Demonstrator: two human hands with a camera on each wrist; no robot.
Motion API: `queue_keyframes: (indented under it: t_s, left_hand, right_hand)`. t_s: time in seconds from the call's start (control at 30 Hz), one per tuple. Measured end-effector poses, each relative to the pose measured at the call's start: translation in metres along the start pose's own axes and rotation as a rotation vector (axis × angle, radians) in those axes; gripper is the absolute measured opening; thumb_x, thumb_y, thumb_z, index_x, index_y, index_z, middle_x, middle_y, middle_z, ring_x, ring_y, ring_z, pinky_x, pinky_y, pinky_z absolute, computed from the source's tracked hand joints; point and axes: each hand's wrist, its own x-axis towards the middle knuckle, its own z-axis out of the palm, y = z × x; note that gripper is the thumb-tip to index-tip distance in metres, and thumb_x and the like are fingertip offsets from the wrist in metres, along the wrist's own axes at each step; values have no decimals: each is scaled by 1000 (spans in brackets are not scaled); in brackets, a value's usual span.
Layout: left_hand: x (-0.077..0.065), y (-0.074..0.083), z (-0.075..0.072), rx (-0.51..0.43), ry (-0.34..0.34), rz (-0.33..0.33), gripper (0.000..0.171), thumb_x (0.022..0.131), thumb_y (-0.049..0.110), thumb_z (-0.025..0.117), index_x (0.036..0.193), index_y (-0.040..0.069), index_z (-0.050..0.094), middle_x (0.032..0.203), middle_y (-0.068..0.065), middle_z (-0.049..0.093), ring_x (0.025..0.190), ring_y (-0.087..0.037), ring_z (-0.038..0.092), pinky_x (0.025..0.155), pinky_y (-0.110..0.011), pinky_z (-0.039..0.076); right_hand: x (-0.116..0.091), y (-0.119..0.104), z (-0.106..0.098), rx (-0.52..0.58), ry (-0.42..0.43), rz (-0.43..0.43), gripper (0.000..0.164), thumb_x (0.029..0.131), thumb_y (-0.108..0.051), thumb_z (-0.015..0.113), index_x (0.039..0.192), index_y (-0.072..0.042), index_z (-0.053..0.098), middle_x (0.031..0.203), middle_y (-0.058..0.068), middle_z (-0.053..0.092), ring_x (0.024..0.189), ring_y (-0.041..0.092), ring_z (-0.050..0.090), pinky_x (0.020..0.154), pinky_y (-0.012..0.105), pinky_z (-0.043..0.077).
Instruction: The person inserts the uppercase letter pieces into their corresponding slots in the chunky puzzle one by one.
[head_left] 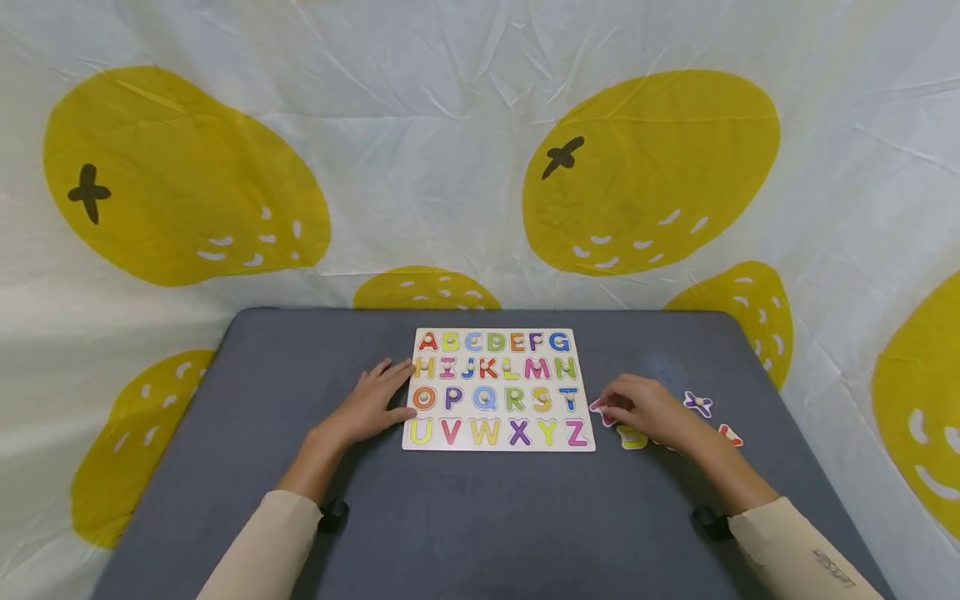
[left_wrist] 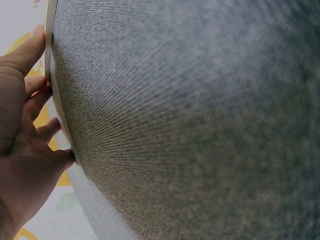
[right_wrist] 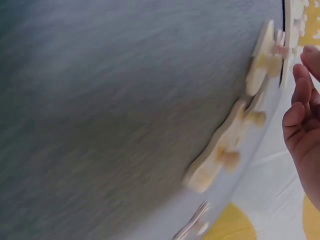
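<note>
A wooden alphabet puzzle board (head_left: 498,417) lies on the table. Knobs show on the letters in its upper three rows; none show on the bottom row, U to Z. My left hand (head_left: 372,402) rests at the board's left edge, fingers spread, thumb on the lower part of that edge. Just right of the board, my right hand (head_left: 648,410) is over a pink letter piece (head_left: 602,413), its fingers bent and partly covering it. In the right wrist view the fingers appear apart from the knobs, with nothing visible between them. A yellow piece (head_left: 632,437) lies below that hand.
A purple X piece (head_left: 698,404) and a red piece (head_left: 731,435) lie farther right on the grey table (head_left: 487,525). Another piece is partly hidden under the right wrist. A white cloth with yellow fruit prints (head_left: 427,167) hangs behind the table.
</note>
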Motion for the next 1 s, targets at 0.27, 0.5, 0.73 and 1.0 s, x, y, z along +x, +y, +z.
queue_keyframes:
  t_s: [0.27, 0.5, 0.73, 1.0]
  left_hand:
    - [1, 0, -1, -1, -16, -16, 83, 95, 36, 75, 163, 9, 33, 169, -12, 32, 158, -45, 15, 121, -73, 11]
    - [1, 0, -1, 2, -12, -14, 83, 95, 35, 75, 162, 9, 33, 168, -13, 32, 158, -46, 16, 121, -73, 12]
    - [0, -2, 1, 11, -17, -16, 84, 96, 37, 74, 163, 10, 32, 169, -11, 32, 158, -45, 16, 121, -73, 12]
    - [-1, 0, -2, -1, -18, -16, 84, 96, 36, 74, 163, 10, 32, 169, -12, 31, 158, -45, 15, 121, -73, 11]
  right_hand:
    - [-26, 15, -1, -2, 60, -138, 21, 78, -4, 87, 91, -13, 74, 80, -6, 62, 68, 4, 51, 60, 20, 44]
    - [-38, 21, -6, 14, -13, -124, 21, 79, -13, 89, 94, -15, 74, 82, -8, 60, 69, 2, 49, 60, 19, 41]
    - [-40, 21, -9, 29, -89, -88, 19, 83, -10, 85, 98, -15, 74, 87, -8, 61, 72, 1, 50, 62, 20, 43]
    - [-35, 14, -9, 32, -91, -72, 16, 85, -7, 82, 95, -17, 74, 85, -11, 60, 72, 0, 50, 62, 19, 44]
